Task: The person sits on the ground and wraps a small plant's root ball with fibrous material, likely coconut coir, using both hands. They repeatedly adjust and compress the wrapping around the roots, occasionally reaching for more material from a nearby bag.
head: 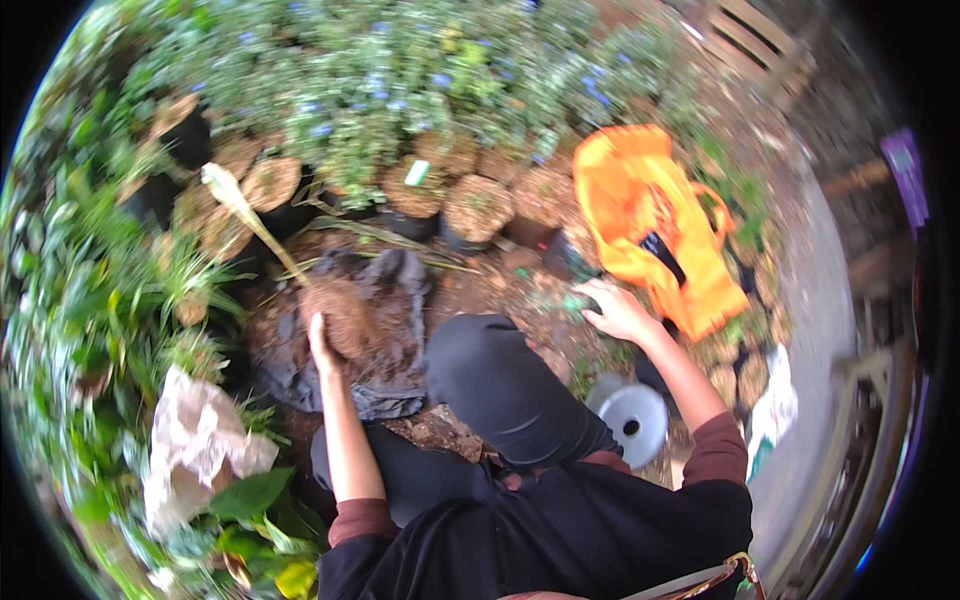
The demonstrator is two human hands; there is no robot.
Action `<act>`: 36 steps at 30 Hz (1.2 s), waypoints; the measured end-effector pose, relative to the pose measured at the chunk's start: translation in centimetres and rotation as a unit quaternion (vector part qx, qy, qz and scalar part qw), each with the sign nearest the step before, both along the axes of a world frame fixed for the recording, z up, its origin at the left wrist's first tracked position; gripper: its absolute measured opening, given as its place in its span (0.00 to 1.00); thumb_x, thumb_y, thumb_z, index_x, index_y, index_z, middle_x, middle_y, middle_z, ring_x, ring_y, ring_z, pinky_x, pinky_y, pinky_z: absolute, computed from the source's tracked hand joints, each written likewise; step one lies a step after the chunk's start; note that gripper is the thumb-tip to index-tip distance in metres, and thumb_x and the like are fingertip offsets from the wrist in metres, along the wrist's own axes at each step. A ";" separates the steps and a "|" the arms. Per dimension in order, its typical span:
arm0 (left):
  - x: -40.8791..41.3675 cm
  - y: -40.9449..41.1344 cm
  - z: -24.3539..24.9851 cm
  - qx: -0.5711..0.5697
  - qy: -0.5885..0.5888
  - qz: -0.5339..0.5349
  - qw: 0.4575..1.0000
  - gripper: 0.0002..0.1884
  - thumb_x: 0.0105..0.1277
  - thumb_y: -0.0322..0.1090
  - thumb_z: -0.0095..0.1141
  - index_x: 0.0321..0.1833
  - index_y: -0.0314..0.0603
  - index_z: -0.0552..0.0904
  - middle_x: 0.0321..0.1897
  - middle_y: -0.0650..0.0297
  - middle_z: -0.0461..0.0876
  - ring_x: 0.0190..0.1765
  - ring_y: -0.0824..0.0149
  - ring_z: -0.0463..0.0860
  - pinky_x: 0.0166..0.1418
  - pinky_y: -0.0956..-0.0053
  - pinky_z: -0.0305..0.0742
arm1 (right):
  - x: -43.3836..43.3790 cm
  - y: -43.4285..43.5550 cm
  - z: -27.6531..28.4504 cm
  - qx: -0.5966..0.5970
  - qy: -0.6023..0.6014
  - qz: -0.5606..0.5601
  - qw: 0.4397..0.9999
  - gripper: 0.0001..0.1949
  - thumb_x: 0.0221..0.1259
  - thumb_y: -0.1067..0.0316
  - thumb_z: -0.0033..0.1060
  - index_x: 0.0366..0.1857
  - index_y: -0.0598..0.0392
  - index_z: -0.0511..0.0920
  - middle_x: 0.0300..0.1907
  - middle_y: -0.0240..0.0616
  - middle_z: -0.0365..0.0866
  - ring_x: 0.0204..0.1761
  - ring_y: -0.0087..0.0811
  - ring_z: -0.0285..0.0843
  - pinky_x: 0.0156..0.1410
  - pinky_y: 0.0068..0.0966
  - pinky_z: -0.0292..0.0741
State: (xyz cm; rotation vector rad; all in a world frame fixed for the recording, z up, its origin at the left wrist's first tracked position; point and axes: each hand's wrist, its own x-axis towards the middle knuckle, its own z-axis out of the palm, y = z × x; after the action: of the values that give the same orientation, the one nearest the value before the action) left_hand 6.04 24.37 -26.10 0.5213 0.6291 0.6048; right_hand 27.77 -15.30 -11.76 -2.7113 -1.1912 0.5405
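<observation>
A brown, fibrous root ball (pixel 341 319) with a pale stem (pixel 259 225) tilts to the upper left. My left hand (pixel 324 345) grips it from the near left side, above a dark cloth or plastic sheet (pixel 401 281) strewn with soil. Over on the right, my right hand (pixel 616 309) reaches to the ground, fingers spread, beside some blurred green stringy material (pixel 574 302). Whether its fingertips touch a dark object there I cannot tell. An orange bag (pixel 637 240) with a black object (pixel 664 257) on it lies just beyond that hand.
Several soil-filled black pots (pixel 478 210) stand beyond the sheet, before blue-flowered plants (pixel 390 82). A grey round container with a central hole (pixel 637 424) sits beside my knee. Crumpled pale plastic (pixel 195 450) lies among leaves at left. A wooden pallet-like frame (pixel 750 37) is at upper right.
</observation>
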 end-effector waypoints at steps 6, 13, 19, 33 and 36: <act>-1.8 -2.8 4.5 0.093 -0.012 0.072 0.993 0.31 0.58 0.42 0.62 0.64 0.41 0.69 0.54 0.57 0.76 0.54 0.61 0.77 0.58 0.65 0.73 | -5.9 21.5 3.3 0.391 0.050 0.224 0.891 0.16 0.56 0.69 0.62 0.49 0.56 0.76 0.49 0.43 0.77 0.50 0.43 0.77 0.54 0.32 0.75; -6.5 -6.6 11.5 0.188 -0.010 0.145 0.971 0.31 0.54 0.34 0.65 0.61 0.37 0.71 0.52 0.60 0.77 0.56 0.67 0.75 0.63 0.70 0.68 | -12.8 33.1 0.2 0.503 0.502 0.015 0.704 0.06 0.63 0.72 0.56 0.42 0.59 0.77 0.40 0.32 0.80 0.40 0.18 0.76 0.45 0.17 0.74; -12.5 -7.8 15.5 0.226 -0.057 0.240 0.942 0.31 0.56 0.34 0.61 0.64 0.35 0.67 0.55 0.57 0.75 0.58 0.64 0.75 0.63 0.69 0.69 | -15.9 33.3 -0.9 0.409 0.514 0.126 0.744 0.05 0.60 0.74 0.55 0.38 0.59 0.77 0.35 0.31 0.80 0.37 0.19 0.76 0.42 0.17 0.73; -25.4 -8.0 17.8 0.154 -0.145 0.474 0.855 0.25 0.66 0.50 0.47 0.58 0.39 0.74 0.50 0.57 0.79 0.52 0.58 0.79 0.57 0.60 0.74 | -38.4 48.6 -6.7 0.417 0.137 0.644 0.627 0.21 0.56 0.69 0.52 0.56 0.56 0.74 0.48 0.47 0.81 0.48 0.44 0.80 0.56 0.35 0.74; -25.6 -7.6 17.6 0.134 -0.135 0.508 0.840 0.24 0.65 0.50 0.48 0.57 0.40 0.74 0.51 0.58 0.79 0.53 0.59 0.78 0.57 0.60 0.74 | -40.7 49.3 -9.9 0.380 -0.118 0.586 0.706 0.25 0.62 0.71 0.44 0.65 0.52 0.65 0.55 0.48 0.75 0.58 0.45 0.73 0.60 0.35 0.71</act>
State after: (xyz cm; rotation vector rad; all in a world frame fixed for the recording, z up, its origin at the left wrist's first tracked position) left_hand -19.56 16.75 -8.46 0.3124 0.5190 1.7687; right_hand -12.89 33.98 -21.69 -1.0937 -2.4174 -0.2492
